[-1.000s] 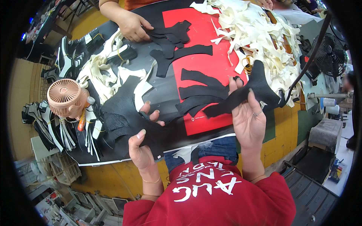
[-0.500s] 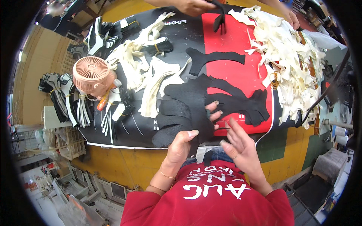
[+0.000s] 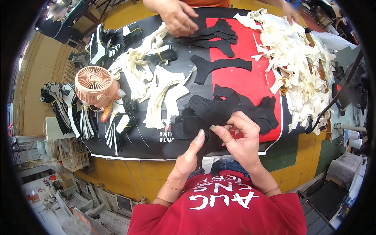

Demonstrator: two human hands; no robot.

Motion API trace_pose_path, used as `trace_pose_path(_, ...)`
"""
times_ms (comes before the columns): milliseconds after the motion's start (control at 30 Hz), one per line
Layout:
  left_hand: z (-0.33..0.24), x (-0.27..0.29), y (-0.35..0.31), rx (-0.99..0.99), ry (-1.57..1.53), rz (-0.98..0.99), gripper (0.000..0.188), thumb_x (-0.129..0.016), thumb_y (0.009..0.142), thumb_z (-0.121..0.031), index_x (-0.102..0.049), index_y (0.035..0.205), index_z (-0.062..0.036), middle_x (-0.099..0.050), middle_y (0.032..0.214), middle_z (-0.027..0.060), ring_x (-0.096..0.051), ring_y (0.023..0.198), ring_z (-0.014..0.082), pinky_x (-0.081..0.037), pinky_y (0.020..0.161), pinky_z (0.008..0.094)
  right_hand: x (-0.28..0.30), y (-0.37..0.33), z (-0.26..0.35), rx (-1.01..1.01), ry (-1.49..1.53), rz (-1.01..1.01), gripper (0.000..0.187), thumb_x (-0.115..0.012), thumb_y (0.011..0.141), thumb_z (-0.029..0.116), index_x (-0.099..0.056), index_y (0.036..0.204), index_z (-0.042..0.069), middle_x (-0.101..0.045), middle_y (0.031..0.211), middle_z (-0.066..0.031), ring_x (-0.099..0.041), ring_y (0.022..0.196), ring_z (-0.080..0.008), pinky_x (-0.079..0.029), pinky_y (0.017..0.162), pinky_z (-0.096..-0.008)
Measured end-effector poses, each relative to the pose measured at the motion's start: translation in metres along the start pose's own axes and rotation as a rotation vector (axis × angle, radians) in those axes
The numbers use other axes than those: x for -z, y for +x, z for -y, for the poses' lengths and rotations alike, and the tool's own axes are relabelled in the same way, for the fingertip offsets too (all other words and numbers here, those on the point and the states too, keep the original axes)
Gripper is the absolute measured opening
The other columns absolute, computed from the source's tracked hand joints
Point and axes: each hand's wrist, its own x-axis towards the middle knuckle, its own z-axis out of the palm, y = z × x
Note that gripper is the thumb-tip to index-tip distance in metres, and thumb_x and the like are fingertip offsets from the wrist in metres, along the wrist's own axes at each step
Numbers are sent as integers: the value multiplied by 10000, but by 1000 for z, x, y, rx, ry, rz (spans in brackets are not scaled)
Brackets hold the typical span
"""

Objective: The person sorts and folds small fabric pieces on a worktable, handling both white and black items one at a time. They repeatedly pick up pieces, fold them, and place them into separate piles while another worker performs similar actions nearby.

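Note:
My left hand (image 3: 192, 152) and my right hand (image 3: 239, 137) meet at the near edge of the table, both pinching a black fabric cut piece (image 3: 213, 107) lifted off a small heap of similar black pieces (image 3: 184, 129). More black cut pieces (image 3: 260, 111) lie just right of it on the red mat (image 3: 243, 80). A single black piece (image 3: 217, 66) lies farther back, half on the red mat.
Another person's hand (image 3: 176, 17) rests on a stack of black pieces (image 3: 215, 35) at the far edge. Cream fabric pieces (image 3: 301, 66) pile at right, more cream pieces (image 3: 162, 90) at centre. A pink desk fan (image 3: 94, 84) stands left, beside bundled black-and-white pieces (image 3: 64, 109).
My hands have drawn together near my body and picked up a black piece. The other person's hand moved onto the far stack of black pieces.

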Motion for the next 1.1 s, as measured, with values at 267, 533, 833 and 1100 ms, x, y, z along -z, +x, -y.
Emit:
trace_pose_path(267,-12,4,8,82,47,68,552,-313,1063,-345,-450,1394,73,-578,1323,216,-619,1148,284,-478,1006,392,16,19,-6,-79,362,4,623,-844,768,82,-564,1320,16,-633,916,-24,-587,763,-74,-476,666,-224)
trace_pose_path(533,-7,20,16,75,-131,-99,532,-309,1078,-383,-493,1354,34,-637,1247,182,-654,1062,243,-520,943,377,20,31,8,693,-477,-31,274,-785,692,10,-746,960,60,-728,918,-114,-703,849,-254,-544,718,-354)
trace_pose_path(833,-20,38,14,-299,-194,-445,493,-397,1054,-388,-514,1308,18,-640,1223,150,-668,1038,247,-565,853,378,34,31,33,504,107,70,188,-730,825,-55,-645,989,-22,-711,895,-168,-719,809,-234,-598,695,-315)
trace_pose_path(1100,-22,59,6,-432,-455,-542,485,-435,1041,-383,-510,1316,10,-620,1264,138,-650,1035,252,-572,822,418,96,14,48,376,533,-371,264,-686,848,-21,-571,1086,-33,-660,926,-168,-658,623,-192,-591,563,-312)
